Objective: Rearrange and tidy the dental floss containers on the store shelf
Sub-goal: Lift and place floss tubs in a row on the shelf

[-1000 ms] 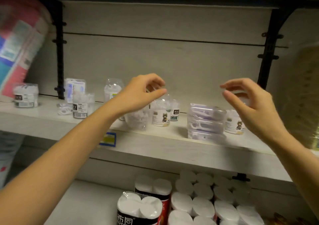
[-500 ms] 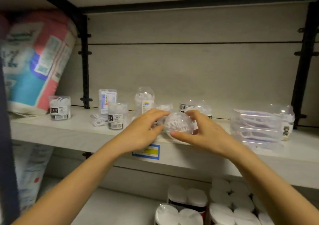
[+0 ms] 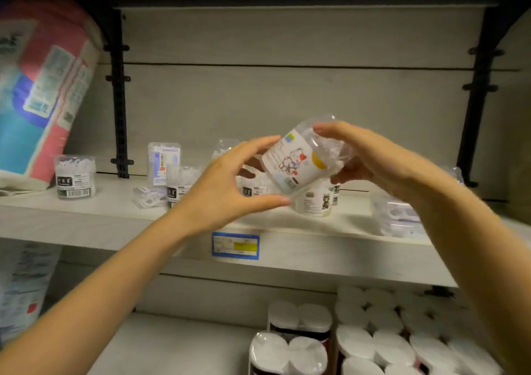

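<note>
Tubs of clear plastic stand along the shelf [image 3: 86,219] across the middle of the frame. The left tub [image 3: 75,177] holds a heap of white floss picks behind a black label and a barcode. Right of it, a flat blue-and-white box [image 3: 164,159] stands upright behind a second tub [image 3: 179,183] with the same filling. A stack of flat clear packs [image 3: 399,216] lies at the right edge.

At the centre, lifted above the shelf and tilted, is the held floss container [image 3: 298,162]. It is a clear round tub with white picks inside and a white label printed with a cartoon bear and a yellow patch. The right hand [image 3: 373,162] has its grip curled round the upper right end. The left hand [image 3: 230,185] closes its grip on the other side, index fingertip at the label's top and thumb at the bottom rim. Just below stands a labelled tub [image 3: 314,202].
</note>
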The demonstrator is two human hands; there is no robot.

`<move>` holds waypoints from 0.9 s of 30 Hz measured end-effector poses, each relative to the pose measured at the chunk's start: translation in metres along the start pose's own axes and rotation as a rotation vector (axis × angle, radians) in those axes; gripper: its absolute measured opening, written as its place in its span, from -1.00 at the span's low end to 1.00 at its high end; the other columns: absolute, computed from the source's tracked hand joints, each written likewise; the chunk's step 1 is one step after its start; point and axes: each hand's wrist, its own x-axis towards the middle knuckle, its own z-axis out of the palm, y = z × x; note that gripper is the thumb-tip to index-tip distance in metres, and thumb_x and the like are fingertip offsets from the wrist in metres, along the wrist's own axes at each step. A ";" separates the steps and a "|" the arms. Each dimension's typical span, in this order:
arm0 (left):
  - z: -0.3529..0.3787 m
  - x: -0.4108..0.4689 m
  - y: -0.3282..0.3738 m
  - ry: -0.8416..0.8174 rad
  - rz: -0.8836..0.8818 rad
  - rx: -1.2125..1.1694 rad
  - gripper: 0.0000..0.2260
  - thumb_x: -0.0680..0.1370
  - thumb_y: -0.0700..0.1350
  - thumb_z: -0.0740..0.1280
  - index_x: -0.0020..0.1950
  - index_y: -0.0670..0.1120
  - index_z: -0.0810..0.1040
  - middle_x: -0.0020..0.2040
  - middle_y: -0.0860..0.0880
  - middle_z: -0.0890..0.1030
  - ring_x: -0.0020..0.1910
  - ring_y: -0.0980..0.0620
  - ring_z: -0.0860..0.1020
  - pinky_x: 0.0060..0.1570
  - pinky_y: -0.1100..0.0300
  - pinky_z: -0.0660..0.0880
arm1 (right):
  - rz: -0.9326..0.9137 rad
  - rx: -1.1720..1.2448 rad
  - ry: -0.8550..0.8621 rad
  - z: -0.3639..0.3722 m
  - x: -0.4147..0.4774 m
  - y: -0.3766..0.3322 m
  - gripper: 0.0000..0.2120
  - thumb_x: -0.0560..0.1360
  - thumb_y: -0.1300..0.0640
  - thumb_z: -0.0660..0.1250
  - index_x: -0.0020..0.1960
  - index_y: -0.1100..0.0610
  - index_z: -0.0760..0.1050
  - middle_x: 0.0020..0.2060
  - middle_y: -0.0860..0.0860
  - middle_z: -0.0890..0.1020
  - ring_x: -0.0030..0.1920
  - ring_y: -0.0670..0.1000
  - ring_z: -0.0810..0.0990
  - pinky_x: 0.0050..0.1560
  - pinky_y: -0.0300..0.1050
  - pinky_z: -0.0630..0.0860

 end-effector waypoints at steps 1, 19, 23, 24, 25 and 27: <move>0.003 -0.004 0.004 0.037 0.003 0.000 -0.32 0.25 0.16 0.46 0.34 0.14 0.37 0.12 0.20 0.52 0.05 0.28 0.49 0.03 0.46 0.43 | -0.007 -0.002 -0.055 -0.004 -0.001 -0.003 -0.53 0.27 -0.32 0.28 -0.04 0.00 0.62 -0.14 0.09 0.66 -0.25 0.02 0.51 -0.22 -0.14 0.49; 0.074 -0.022 0.061 -0.068 0.154 -0.089 -0.26 0.15 0.50 0.31 0.29 0.36 0.24 0.13 0.36 0.52 0.09 0.29 0.52 -0.05 0.39 0.45 | -0.106 -0.179 0.018 -0.048 -0.097 0.025 -0.40 0.22 -0.29 0.39 0.18 -0.08 0.40 -0.01 -0.12 0.64 -0.02 -0.13 0.64 0.02 -0.05 0.60; 0.110 0.013 0.098 -0.122 0.132 -0.355 -0.59 0.40 0.33 0.21 0.21 0.26 0.42 0.10 0.24 0.60 0.06 0.21 0.57 0.01 0.32 0.51 | -0.160 -0.392 0.065 -0.108 -0.114 0.025 -0.31 0.19 -0.36 0.36 0.23 -0.09 0.38 0.04 -0.13 0.61 -0.01 -0.11 0.63 -0.03 -0.05 0.62; 0.121 0.024 0.106 -0.107 0.104 -0.364 -0.61 0.41 0.29 0.19 0.18 0.19 0.47 0.08 0.19 0.61 0.05 0.19 0.57 0.01 0.25 0.53 | -0.165 -0.442 0.065 -0.123 -0.117 0.026 -0.30 0.19 -0.38 0.35 0.24 -0.09 0.37 0.04 -0.13 0.60 -0.02 -0.13 0.63 -0.05 -0.07 0.62; 0.131 0.034 0.115 -0.091 0.083 -0.356 -0.61 0.41 0.28 0.18 0.15 0.14 0.49 0.04 0.16 0.62 0.03 0.18 0.58 -0.01 0.20 0.54 | -0.166 -0.490 0.063 -0.138 -0.120 0.028 -0.28 0.20 -0.40 0.35 0.25 -0.08 0.37 0.04 -0.13 0.59 -0.03 -0.15 0.62 -0.06 -0.08 0.62; 0.148 0.053 0.131 -0.078 0.059 -0.321 -0.59 0.39 0.31 0.21 0.12 0.12 0.49 0.00 0.17 0.60 -0.03 0.21 0.58 -0.09 0.20 0.57 | -0.161 -0.563 0.062 -0.165 -0.121 0.032 -0.26 0.19 -0.42 0.31 0.27 -0.07 0.37 0.04 -0.14 0.58 -0.05 -0.15 0.61 -0.06 -0.10 0.62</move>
